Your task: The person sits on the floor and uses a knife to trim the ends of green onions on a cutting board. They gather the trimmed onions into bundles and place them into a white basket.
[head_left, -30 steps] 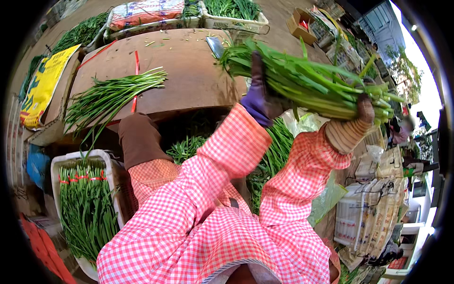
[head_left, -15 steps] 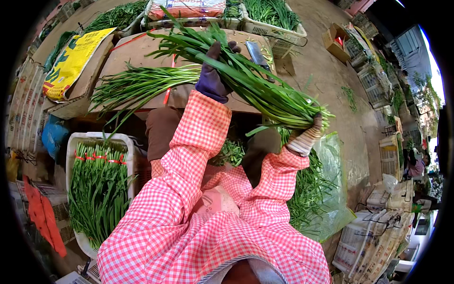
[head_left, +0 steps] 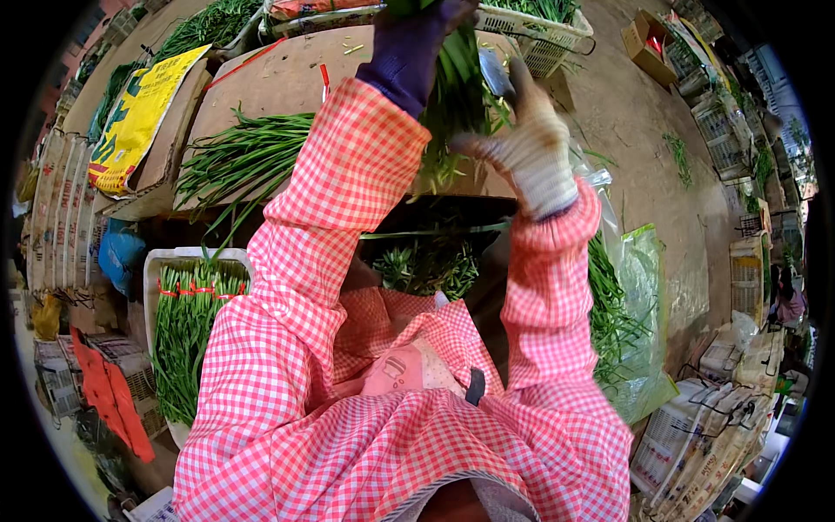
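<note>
Above the cardboard table, left hand in a purple glove stays clenched on the greens bundle. Right hand, white glove, has let go since a second ago: fingers spread, empty, just right of the bundle. Bundle now one-handed, swung upright from its earlier slant.

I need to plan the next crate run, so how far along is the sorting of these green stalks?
Done: tied bundles fill the white crate. In hand: the left hand in a purple glove grips a bunch of green stalks over the cardboard table, the right hand open beside it. Left: a loose pile on the table and more stalks in the clear bag.
</note>
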A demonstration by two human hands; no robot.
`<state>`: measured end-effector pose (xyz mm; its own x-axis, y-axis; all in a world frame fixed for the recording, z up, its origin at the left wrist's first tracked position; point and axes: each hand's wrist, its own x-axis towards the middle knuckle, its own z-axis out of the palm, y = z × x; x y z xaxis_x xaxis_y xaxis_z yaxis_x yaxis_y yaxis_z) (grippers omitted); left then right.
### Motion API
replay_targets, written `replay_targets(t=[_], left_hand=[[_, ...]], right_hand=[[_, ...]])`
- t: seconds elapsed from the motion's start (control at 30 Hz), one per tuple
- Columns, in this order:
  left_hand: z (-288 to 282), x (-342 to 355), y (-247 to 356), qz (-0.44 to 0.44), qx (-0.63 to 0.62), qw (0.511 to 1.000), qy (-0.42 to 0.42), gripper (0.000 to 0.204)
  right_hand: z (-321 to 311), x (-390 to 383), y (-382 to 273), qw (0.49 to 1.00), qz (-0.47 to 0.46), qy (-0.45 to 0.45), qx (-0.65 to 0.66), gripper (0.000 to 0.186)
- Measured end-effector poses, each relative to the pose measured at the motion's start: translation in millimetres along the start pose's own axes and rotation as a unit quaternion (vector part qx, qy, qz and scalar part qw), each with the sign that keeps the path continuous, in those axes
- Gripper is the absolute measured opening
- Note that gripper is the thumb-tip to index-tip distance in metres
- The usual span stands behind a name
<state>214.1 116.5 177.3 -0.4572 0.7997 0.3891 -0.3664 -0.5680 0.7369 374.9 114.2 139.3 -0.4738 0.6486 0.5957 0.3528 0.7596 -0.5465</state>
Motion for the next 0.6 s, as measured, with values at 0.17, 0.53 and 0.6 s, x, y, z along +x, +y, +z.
replay_targets(t=[0.17,0.53,0.6], left_hand=[[16.2,12.8,16.3,-0.005,0.085,0.993,-0.087,0.019],[7.1,28.2,-6.0,-0.162,0.025,0.954,-0.252,0.035],[17.7,23.5,7.4,-0.025,0.28,0.934,-0.219,0.043]], right_hand=[[-30.8,72.6,-33.2,0.982,0.012,-0.155,0.108,0.061],[48.5,90.0,82.8,0.963,-0.174,-0.081,0.188,0.04],[45.9,92.5,43.4,0.938,-0.132,-0.075,0.31,0.055]])
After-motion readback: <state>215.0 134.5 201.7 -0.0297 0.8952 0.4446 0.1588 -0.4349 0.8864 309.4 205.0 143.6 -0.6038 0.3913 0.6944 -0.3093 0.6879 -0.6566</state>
